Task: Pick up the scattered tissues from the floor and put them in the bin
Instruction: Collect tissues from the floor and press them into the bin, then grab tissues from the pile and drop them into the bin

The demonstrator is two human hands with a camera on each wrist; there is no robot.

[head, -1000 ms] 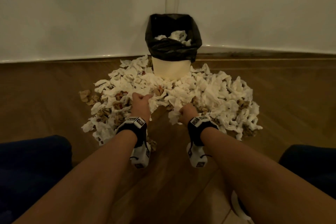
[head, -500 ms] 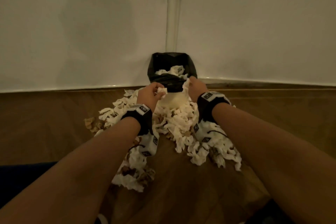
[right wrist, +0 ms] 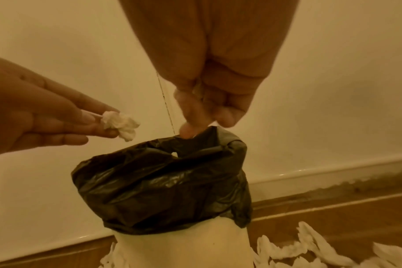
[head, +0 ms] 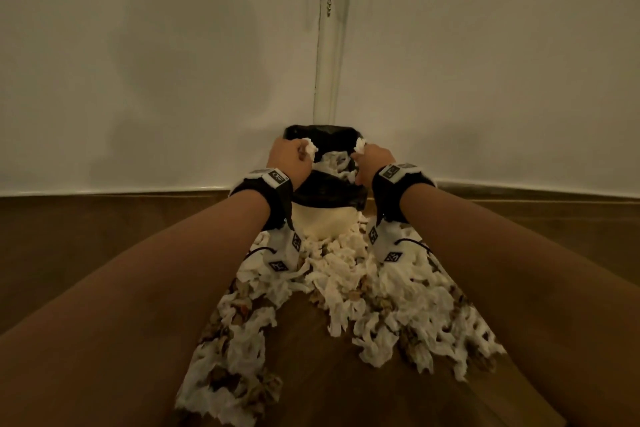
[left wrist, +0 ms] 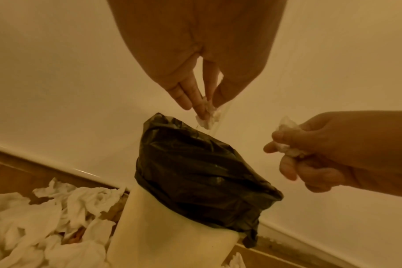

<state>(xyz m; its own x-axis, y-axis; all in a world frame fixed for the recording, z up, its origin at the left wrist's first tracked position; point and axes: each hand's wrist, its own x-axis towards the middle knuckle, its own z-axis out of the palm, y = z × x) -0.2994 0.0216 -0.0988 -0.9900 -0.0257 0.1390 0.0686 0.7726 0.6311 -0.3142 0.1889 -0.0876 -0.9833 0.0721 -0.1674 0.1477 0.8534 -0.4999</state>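
From the head view, the left hand (head: 288, 158) and right hand (head: 372, 161) hover over the mouth of the bin (head: 325, 224), each fingers-closed on a crumpled tissue wad, while scattered tissues (head: 346, 282) cover the wooden floor (head: 104, 236) below the wrists. In the left wrist view, the left fingertips (left wrist: 199, 107) pinch a small tissue wad (left wrist: 209, 117) above the black bin liner (left wrist: 195, 172). In the right wrist view, the right fingers (right wrist: 190, 116) curl at the liner's rim, their tissue mostly hidden.

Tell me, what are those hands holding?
Left hand pinches a crumpled tissue at its fingertips; right hand clutches another tissue wad.
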